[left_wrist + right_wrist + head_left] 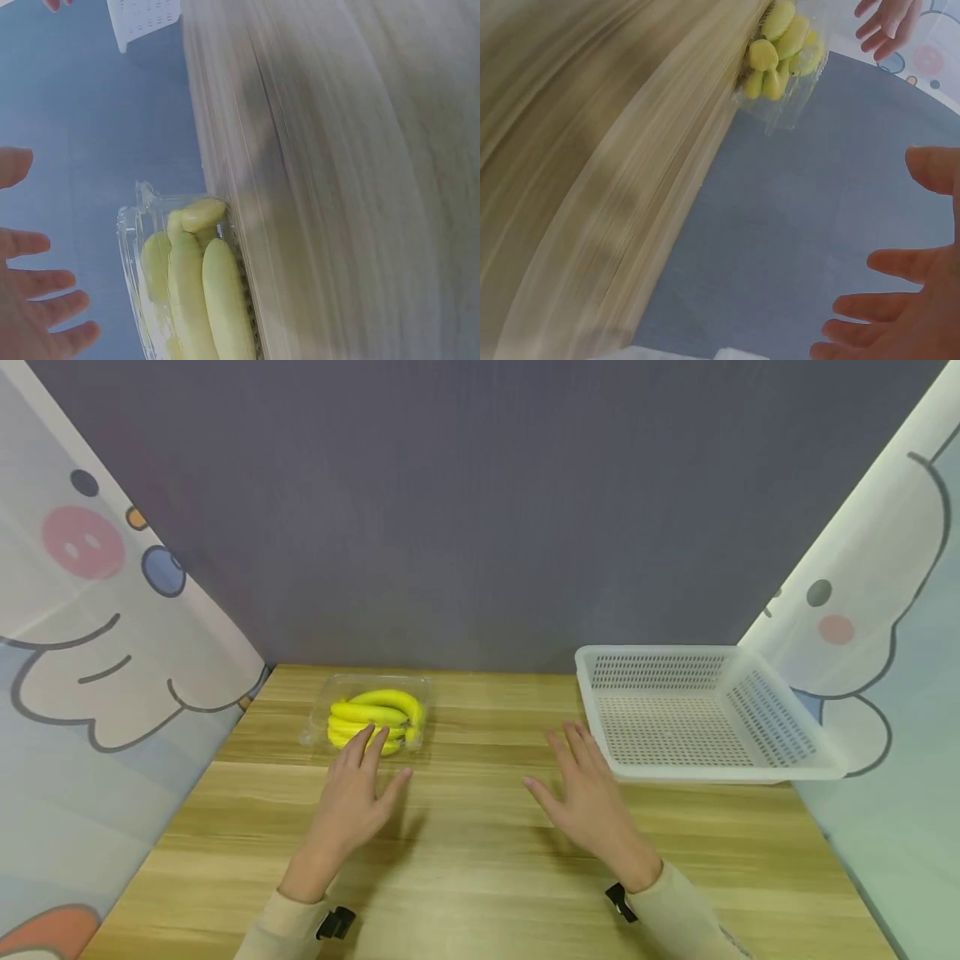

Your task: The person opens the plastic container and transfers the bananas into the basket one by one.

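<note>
Several yellow bananas (375,714) lie in a clear plastic box (341,687) at the back left of the table; the left wrist view shows the bananas (191,292) close up through the box's wall. My left hand (352,806) hovers just in front of the box, fingers spread and holding nothing. In the left wrist view that hand (37,300) is apart from the box. My right hand (588,802) is over the table near the front left corner of a white basket (720,772), its fingers extended, with nothing in it. The right wrist view shows the same hand (907,300) apart from everything.
The wooden table (480,860) runs back to a dark grey wall (480,527). Printed cartoon curtains (112,693) stand along both sides. The basket has perforated walls and reaches the table's right side. Black straps (335,922) sit at both wrists.
</note>
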Action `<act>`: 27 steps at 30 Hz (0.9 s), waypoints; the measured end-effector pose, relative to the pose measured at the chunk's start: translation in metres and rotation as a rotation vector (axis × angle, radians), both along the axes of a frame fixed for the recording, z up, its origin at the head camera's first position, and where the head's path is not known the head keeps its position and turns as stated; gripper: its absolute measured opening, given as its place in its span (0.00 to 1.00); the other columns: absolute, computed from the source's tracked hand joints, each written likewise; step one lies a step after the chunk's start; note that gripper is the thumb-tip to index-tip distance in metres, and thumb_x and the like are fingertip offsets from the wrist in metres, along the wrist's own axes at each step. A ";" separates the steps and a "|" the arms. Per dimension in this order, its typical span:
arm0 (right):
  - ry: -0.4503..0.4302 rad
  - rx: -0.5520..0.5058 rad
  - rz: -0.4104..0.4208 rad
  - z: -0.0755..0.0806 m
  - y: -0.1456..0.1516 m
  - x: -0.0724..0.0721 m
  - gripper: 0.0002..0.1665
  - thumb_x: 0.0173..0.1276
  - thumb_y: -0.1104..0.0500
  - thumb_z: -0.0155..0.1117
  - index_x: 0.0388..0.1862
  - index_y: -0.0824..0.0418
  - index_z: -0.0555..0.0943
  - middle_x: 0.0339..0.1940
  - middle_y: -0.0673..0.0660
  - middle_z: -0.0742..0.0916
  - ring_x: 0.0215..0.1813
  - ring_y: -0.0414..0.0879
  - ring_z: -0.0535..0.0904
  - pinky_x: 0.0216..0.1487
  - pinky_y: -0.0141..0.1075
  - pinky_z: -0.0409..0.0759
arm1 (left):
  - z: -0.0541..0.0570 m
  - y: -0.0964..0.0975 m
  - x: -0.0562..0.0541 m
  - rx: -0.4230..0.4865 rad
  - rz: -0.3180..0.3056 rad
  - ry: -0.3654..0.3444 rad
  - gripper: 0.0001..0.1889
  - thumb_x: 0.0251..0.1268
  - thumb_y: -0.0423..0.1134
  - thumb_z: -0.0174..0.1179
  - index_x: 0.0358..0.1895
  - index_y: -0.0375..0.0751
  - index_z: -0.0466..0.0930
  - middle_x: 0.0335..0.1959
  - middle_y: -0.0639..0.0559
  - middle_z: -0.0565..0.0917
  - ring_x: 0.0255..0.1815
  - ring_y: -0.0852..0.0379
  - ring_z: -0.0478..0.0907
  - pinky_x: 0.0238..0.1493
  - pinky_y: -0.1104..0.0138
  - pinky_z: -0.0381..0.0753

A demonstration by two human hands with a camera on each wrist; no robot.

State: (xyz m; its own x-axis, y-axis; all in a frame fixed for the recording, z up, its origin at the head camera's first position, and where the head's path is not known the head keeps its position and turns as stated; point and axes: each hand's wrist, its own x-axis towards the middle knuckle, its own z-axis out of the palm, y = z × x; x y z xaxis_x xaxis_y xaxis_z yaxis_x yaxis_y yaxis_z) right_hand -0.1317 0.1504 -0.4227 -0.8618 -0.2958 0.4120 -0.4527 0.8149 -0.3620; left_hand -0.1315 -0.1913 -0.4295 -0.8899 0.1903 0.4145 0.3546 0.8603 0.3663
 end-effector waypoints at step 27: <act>-0.098 -0.197 0.063 0.003 -0.044 -0.021 0.40 0.74 0.41 0.62 0.75 0.63 0.69 0.77 0.68 0.67 0.77 0.64 0.61 0.73 0.62 0.61 | -0.001 -0.020 -0.025 0.090 -0.026 0.103 0.33 0.71 0.47 0.63 0.70 0.28 0.67 0.70 0.28 0.68 0.69 0.28 0.65 0.66 0.36 0.64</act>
State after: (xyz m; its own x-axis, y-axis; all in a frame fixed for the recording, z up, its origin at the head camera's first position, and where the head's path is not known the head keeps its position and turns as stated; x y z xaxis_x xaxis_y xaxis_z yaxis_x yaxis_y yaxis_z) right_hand -0.1530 0.1069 -0.4197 -0.8830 -0.2723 0.3824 -0.4553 0.6952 -0.5562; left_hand -0.1565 -0.2113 -0.4303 -0.8372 0.1705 0.5197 0.4158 0.8157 0.4021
